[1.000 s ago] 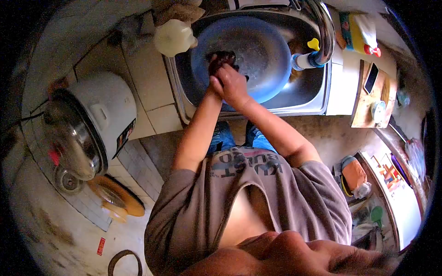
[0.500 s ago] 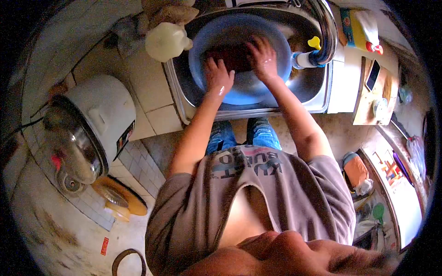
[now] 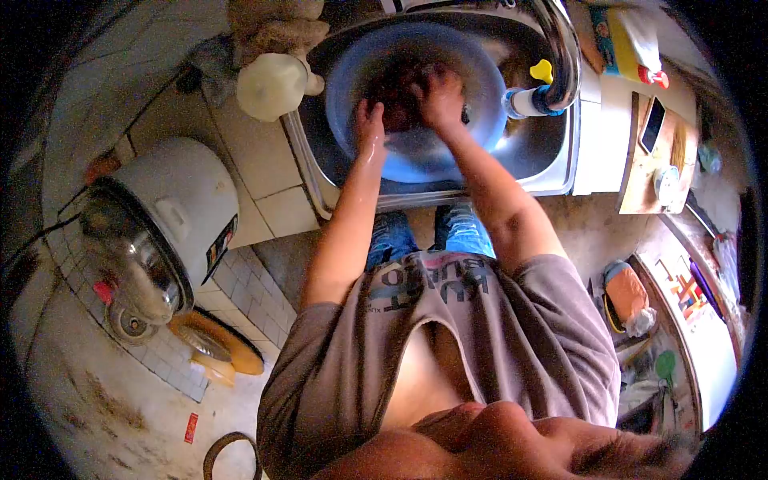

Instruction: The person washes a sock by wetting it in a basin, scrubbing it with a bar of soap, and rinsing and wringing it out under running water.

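A wide blue basin (image 3: 344, 120) sits inside the metal sink, with a dark reddish mass (image 3: 400, 92) lying in it. What this mass is made of is too dark to tell. My right hand (image 3: 442, 98) curls its fingers over the mass from the right. At the mass's left side is my left hand (image 3: 370, 128), seen nearly edge-on, its fingers stretched out and touching it; their tips are partly hidden. The left wrist looks wet. A small dark spot shows in the basin just right of my right hand.
The chrome faucet (image 3: 570, 60) arches over the sink's (image 3: 552, 172) right side, its white-and-blue spout end beside the basin. A pale jug (image 3: 272, 86) stands left of the sink, with a rice cooker (image 3: 188, 196) nearer me. At right, a phone (image 3: 653, 126) lies on a board.
My right hand has moved a little left and its fingers have curled over the mass. My left hand has turned from lying flat to edge-on. The dark mass looks bunched up.
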Motion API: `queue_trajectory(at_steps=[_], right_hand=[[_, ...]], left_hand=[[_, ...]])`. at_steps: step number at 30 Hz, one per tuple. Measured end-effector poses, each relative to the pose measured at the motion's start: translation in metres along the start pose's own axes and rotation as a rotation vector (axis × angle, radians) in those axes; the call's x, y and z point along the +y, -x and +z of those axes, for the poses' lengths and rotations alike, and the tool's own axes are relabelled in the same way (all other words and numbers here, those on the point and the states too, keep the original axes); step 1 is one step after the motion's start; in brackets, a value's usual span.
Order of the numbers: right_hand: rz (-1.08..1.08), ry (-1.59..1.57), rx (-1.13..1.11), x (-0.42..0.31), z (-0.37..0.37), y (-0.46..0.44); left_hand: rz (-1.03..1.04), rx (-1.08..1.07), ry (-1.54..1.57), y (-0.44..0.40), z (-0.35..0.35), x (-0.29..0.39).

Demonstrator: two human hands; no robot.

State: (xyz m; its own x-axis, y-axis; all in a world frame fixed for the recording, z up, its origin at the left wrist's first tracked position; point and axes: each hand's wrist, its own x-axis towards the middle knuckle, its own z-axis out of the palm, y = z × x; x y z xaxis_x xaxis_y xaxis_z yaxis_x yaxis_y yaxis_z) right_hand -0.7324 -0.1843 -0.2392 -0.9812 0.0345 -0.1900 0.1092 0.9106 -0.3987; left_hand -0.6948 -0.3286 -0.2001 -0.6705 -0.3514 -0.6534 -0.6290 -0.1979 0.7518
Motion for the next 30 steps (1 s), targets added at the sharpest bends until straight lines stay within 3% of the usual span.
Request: queue_trajectory(at_steps=[1, 3, 4, 5, 7, 8, 9, 12, 14, 17, 19, 20, 21, 23, 24, 25, 27, 28, 29, 30], right_hand=[[-0.064, -0.097, 0.052, -0.013, 0.009, 0.007], [-0.002, -0.452, -0.145, -0.029, 0.01, 0.017], [0.003, -0.451, -0.14, -0.036, -0.002, 0.023], [-0.001, -0.586, -0.195, -0.043, -0.015, 0.029], [-0.066, -0.69, -0.257, -0.057, -0.034, 0.043], [-0.119, -0.721, -0.296, -0.07, -0.051, 0.057], [-0.177, -0.753, -0.333, -0.084, -0.072, 0.067], [-0.334, -0.531, -0.157, -0.106, -0.1, 0.077], [-0.218, -0.457, -0.12, -0.095, -0.088, 0.056], [0.091, -0.431, -0.084, -0.052, -0.058, 0.018], [0.147, -0.578, -0.117, -0.009, -0.033, 0.003], [0.24, -0.84, -0.255, 0.0, -0.034, 0.005], [0.234, -0.832, -0.258, 0.006, -0.039, 0.006], [0.513, -1.649, -0.516, 0.008, -0.066, 0.022], [0.556, -1.697, -0.61, 0.005, -0.097, 0.028], [0.552, -1.701, -0.613, 0.018, -0.092, 0.028], [0.36, -1.724, -0.537, 0.037, -0.084, 0.03], [0.404, -1.73, -0.389, 0.039, -0.089, 0.033], [0.317, -1.764, -0.237, 0.043, -0.091, 0.032], [0.378, -1.679, -0.159, 0.04, -0.104, 0.033]], left_hand=[[-0.338, 0.04, 0.216, 0.007, 0.007, 0.01], [-0.403, -0.041, 0.365, 0.011, 0.012, 0.014], [-0.471, -0.119, 0.516, 0.011, 0.014, 0.013], [-0.469, -0.127, 0.514, 0.01, 0.012, 0.015], [-0.302, -0.431, 0.69, 0.005, -0.007, 0.012], [-0.322, -0.503, 0.696, 0.002, -0.019, 0.009], [-0.317, -0.71, 0.836, -0.013, -0.024, 0.001], [-0.363, -1.028, 0.98, -0.028, -0.026, -0.042], [-0.13, -0.761, 0.841, -0.055, -0.007, -0.093], [-0.481, -0.386, 0.709, 0.024, 0.02, 0.018], [-0.46, -0.391, 0.688, 0.019, 0.015, 0.012], [-0.453, -0.466, 0.659, 0.025, 0.011, 0.029], [-0.435, -0.541, 0.636, 0.031, 0.008, 0.049], [-0.382, -0.612, 0.562, 0.043, -0.004, 0.074], [-0.272, -0.699, 0.387, 0.043, -0.011, 0.079], [-0.163, -0.776, 0.209, 0.041, -0.019, 0.083], [-0.149, -0.813, 0.147, 0.029, -0.035, 0.081], [-0.019, -0.758, -0.057, 0.029, -0.04, 0.086], [0.111, -0.696, -0.258, 0.028, -0.043, 0.091], [0.217, -0.632, -0.315, 0.025, -0.043, 0.097]])
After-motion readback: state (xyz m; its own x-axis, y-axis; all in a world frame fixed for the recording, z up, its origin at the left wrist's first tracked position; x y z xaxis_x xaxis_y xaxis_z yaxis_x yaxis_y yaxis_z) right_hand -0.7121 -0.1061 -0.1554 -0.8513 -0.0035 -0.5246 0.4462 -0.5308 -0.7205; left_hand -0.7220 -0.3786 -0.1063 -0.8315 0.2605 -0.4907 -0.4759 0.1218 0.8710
